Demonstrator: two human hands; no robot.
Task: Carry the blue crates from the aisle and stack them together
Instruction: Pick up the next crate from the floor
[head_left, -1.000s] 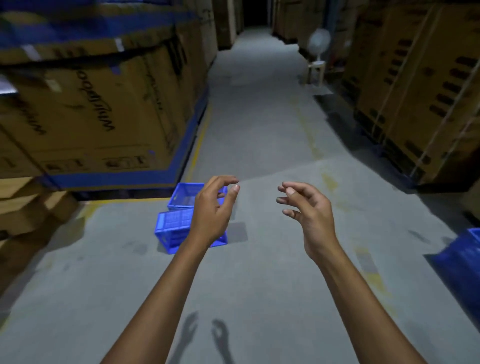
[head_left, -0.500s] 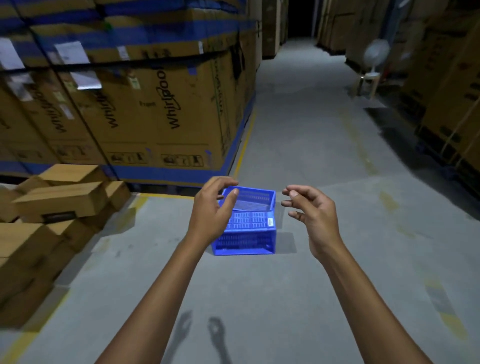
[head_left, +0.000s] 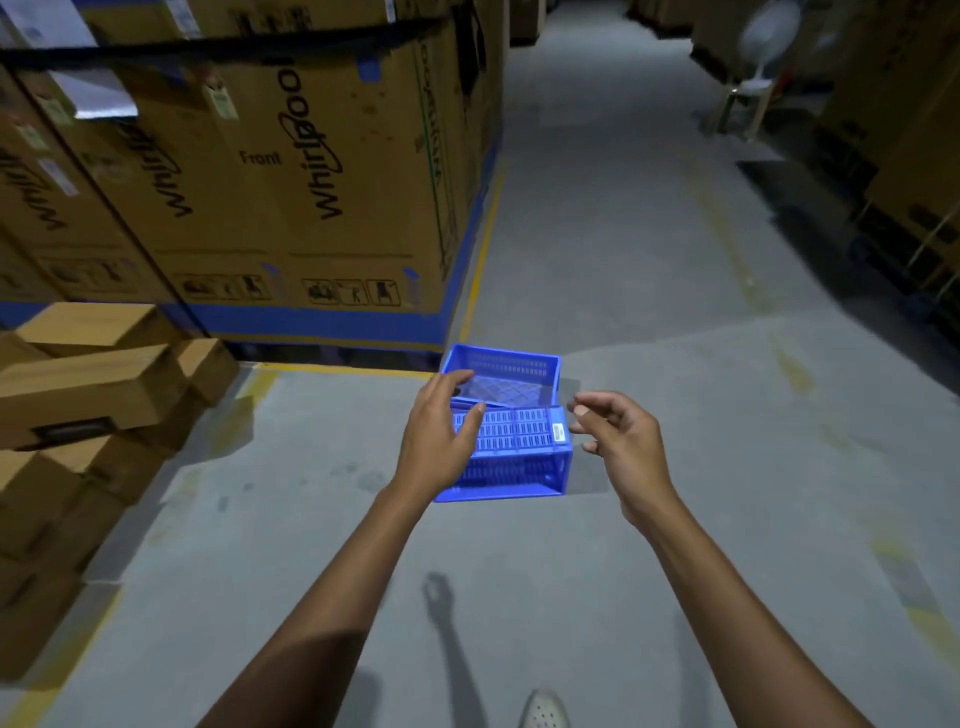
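Observation:
Two blue plastic crates sit on the grey aisle floor ahead of me. The far crate (head_left: 511, 364) stands upright with its open top showing. The near crate (head_left: 524, 457) lies on its side against it, slotted wall up, with a small white label at its right edge. My left hand (head_left: 439, 441) is held out in front of the crates with fingers loosely spread, holding nothing. To the right of the crates, my right hand (head_left: 621, 441) hovers with fingers loosely curled and empty. Neither hand touches a crate.
Tall brown appliance cartons (head_left: 291, 171) with a blue base band wall the left side. Smaller cardboard boxes (head_left: 88, 384) are piled at the left. A white fan on a stool (head_left: 753, 78) stands far up the aisle; more cartons (head_left: 909, 130) line the right. My shoe (head_left: 543, 712) shows below.
My view has swung left and closer, so the crates now sit centred between my hands. Both hands stay raised and empty, with the left fingers spread wider.

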